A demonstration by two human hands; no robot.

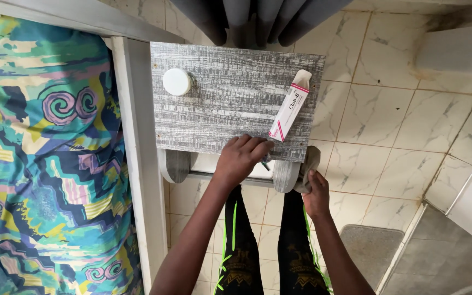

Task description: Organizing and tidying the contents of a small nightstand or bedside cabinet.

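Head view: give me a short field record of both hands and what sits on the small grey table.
left hand: left hand rests on the table's front edge, fingers curled at the lower end of the tube
right hand: right hand grips a grey cloth by the table's front right corner
table: grey wood-grain table
on table: white and pink tube, lying flat; white round lid
left of table: patterned bedspread
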